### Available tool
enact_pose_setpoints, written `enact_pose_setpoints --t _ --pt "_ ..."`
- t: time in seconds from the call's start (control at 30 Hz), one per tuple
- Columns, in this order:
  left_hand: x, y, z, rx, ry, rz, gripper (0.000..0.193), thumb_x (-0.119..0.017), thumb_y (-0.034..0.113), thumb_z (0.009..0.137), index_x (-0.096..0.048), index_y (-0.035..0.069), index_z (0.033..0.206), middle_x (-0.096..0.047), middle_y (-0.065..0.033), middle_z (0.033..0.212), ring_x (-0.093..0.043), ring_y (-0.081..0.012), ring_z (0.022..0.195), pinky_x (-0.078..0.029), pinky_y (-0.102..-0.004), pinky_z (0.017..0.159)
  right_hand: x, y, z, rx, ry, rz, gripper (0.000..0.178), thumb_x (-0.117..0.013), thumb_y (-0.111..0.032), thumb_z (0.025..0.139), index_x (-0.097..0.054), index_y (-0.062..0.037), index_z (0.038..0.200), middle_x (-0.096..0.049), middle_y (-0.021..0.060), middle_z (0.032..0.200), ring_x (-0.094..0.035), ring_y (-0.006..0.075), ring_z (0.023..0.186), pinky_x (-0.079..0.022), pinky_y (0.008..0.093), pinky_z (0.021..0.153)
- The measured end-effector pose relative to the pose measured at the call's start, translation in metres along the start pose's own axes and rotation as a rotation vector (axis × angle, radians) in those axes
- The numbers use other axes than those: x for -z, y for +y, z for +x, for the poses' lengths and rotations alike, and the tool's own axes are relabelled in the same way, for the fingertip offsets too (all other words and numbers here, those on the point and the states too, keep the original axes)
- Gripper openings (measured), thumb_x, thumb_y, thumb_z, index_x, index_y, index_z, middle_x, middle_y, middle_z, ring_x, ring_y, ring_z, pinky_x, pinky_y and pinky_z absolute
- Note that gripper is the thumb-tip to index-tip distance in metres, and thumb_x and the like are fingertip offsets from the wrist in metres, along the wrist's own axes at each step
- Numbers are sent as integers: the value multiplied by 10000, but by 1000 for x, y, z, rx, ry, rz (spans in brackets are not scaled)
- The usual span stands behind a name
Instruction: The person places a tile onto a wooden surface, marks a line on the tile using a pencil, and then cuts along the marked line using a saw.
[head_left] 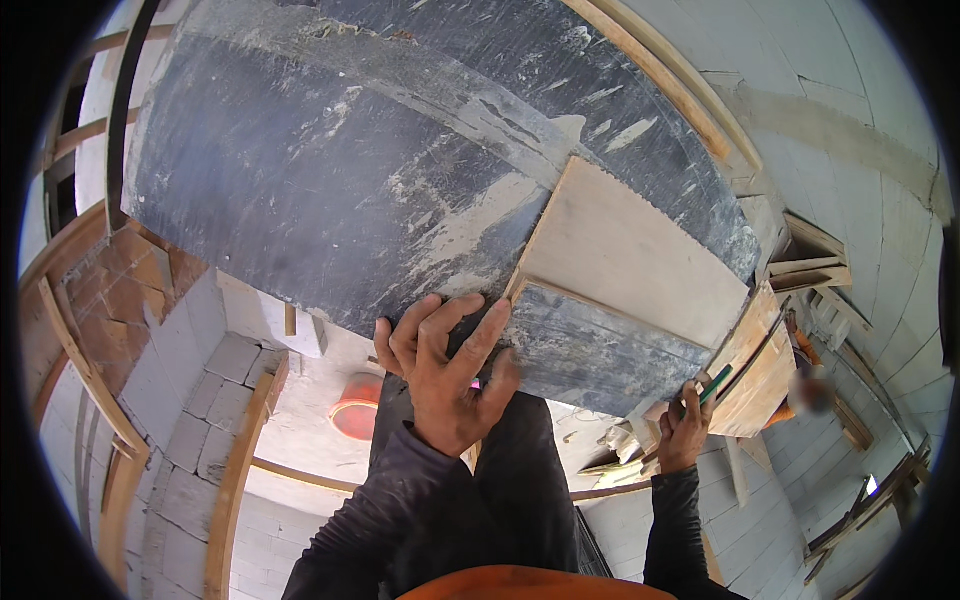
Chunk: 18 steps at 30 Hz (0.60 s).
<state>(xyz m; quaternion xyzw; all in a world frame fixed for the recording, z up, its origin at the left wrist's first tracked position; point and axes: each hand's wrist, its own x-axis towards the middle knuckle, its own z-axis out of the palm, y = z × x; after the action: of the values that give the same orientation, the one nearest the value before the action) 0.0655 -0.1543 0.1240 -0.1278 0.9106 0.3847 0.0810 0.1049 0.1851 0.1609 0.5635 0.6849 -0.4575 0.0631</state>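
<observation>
A large dark, scuffed formwork board point(300, 190) with pale smears lies in front of me. On its right side sits a bare pale plywood piece point(630, 240), beside a narrower dark plywood strip point(600, 345). My left hand point(450, 365) rests with its fingers spread over the near edge, where the big board and the strip meet. At the strip's right end, my right hand point(685, 425) is closed around a thin green pencil point(716, 384) that points up and to the right. Its tip is too small to make out.
Below the boards, an orange bucket point(356, 405) stands on the lower floor. Timber beams point(240, 480) and block walls point(200, 420) lie at left. At right, another person in orange point(805, 350) is near a light wooden panel point(760, 385) and stacked timber point(815, 255).
</observation>
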Motion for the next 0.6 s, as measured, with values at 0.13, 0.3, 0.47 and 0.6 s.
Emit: enact_pose_setpoints --t 0.13,0.3,0.47,0.6 --pt "-3 -1 -2 -22 13 44 572 -784 206 787 -733 267 1354 -615 27 1367 -397 -261 1418 -24 -551 1248 -4 -5 -1 -19 -36 50 323 -639 -176 1024 -566 -141 1336 -450 -82 802 -357 -12 544 -221 193 416" --pt "0 -1 -1 -18 7 80 563 -750 163 787 -731 199 1348 -612 -20 1369 -388 -303 1426 -57 -571 1250 7 1 6 -46 -98 58 369 -669 -183 1016 -576 -176 1373 -444 -94 786 -360 0 560 -239 199 450" --pt "-4 6 2 26 25 55 569 -768 191 804 -719 238 1369 -619 17 1362 -400 -284 1420 -33 -562 1252 9 2 2 -44 -115 81 342 -669 -181 1023 -587 -178 1355 -426 -111 751 -330 -6 525 -224 192 432" --pt "-10 14 6 -10 86 3 566 -736 177 829 -691 183 1393 -614 -35 1365 -421 -315 1412 -88 -577 1250 13 5 12 -66 -162 119 255 -637 -166 1041 -587 -147 1290 -392 -124 671 -284 -12 453 -210 187 395"
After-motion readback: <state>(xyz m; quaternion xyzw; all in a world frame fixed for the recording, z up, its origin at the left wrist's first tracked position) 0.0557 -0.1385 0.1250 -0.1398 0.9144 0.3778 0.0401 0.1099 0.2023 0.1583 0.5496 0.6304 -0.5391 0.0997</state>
